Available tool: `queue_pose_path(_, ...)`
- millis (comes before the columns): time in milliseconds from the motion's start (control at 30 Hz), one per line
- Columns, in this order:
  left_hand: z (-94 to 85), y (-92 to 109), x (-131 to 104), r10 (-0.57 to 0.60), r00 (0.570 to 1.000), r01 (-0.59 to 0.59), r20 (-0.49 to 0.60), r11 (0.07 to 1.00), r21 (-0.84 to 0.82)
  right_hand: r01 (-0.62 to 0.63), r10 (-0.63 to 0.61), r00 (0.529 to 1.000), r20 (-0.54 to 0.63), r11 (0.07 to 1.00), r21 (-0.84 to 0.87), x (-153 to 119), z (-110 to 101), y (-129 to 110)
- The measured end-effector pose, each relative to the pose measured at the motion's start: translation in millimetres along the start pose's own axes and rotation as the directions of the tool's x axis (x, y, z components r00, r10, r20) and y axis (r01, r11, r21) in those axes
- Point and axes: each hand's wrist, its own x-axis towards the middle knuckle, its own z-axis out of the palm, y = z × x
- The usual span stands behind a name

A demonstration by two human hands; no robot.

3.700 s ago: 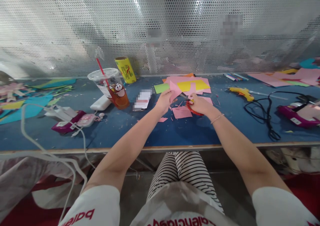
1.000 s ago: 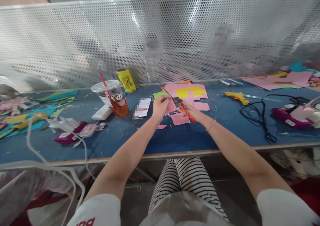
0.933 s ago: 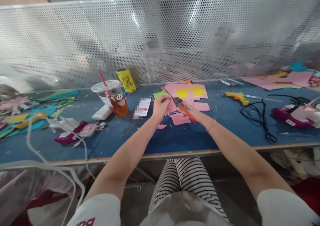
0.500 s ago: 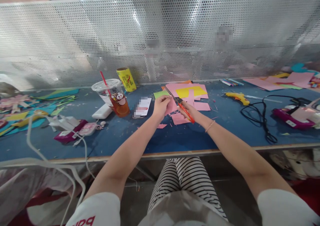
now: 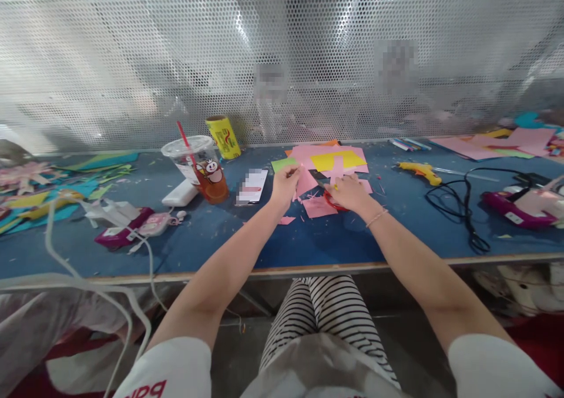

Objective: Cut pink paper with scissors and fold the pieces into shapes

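My left hand [image 5: 285,187] is closed in a pinch at the left side of the pink paper, with a small pink piece at its fingertips. My right hand [image 5: 352,193] has its fingers on the red-handled scissors [image 5: 329,199], low over the table, their dark blades pointing left and away from me. Beneath and around the hands are pink sheets [image 5: 301,156], a yellow sheet [image 5: 324,162], a green piece [image 5: 282,164] and pink scraps [image 5: 318,207].
Left of the papers are a phone [image 5: 254,186], a drink cup [image 5: 211,180], a yellow can [image 5: 224,137] and a white box [image 5: 180,193]. To the right lie a yellow glue gun [image 5: 420,173] and black cable [image 5: 462,210]. A perforated metal panel [image 5: 330,63] stands behind.
My right hand has moved slightly right and turned palm down, bringing the scissors lower and away from my left hand. My left hand has barely shifted.
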Motion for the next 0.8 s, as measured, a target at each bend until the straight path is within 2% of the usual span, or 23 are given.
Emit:
queue_pose_path(67, 0.6, -1.1, -0.6, 0.005, 1.000, -0.005, 0.020, 1.000, 0.008, 0.079, -0.057, 0.991, -0.117, 0.978, 0.192, 1.4, -1.2, -5.9)
queue_pose_path(100, 1.0, -1.9, -0.9, 0.006, 0.999, -0.007, 0.032, 1.000, 0.007, 0.106, -0.071, 0.988, -0.139, 0.958, 0.265, 2.2, -1.0, -9.4)
queue_pose_path(200, 2.3, -3.9, -1.5, -0.001, 0.998, 0.001, 0.065, 1.000, 0.010, 0.112, -0.067, 0.991, -0.116, 0.884, 0.453, 3.9, 1.5, -18.7)
queue_pose_path(367, 4.9, -2.6, -2.6, 0.024, 0.998, -0.026, 0.063, 0.999, 0.042, 0.102, -0.036, 0.992, -0.120, 0.787, 0.608, 2.8, 3.2, -23.8)
queue_pose_path(467, 7.3, 1.1, -6.2, 0.042, 0.988, -0.046, 0.147, 0.999, 0.028, 0.098, 0.000, 0.988, -0.155, 0.772, 0.628, 3.5, 3.3, -21.5)
queue_pose_path(600, 10.7, 5.6, -13.2, -0.015, 0.954, 0.028, 0.299, 0.999, -0.041, 0.151, 0.001, 0.969, -0.248, 0.789, 0.596, 7.0, 5.9, -16.9)
queue_pose_path(733, 10.4, 4.3, -13.9, -0.076, 0.936, 0.107, 0.344, 0.992, -0.072, 0.203, -0.068, 0.967, -0.246, 0.788, 0.581, 8.7, 7.5, -14.2)
queue_pose_path(800, 9.2, 1.9, -11.3, -0.100, 0.931, 0.138, 0.351, 0.987, -0.083, 0.192, -0.055, 0.968, -0.244, 0.790, 0.583, 8.3, 6.9, -13.5)
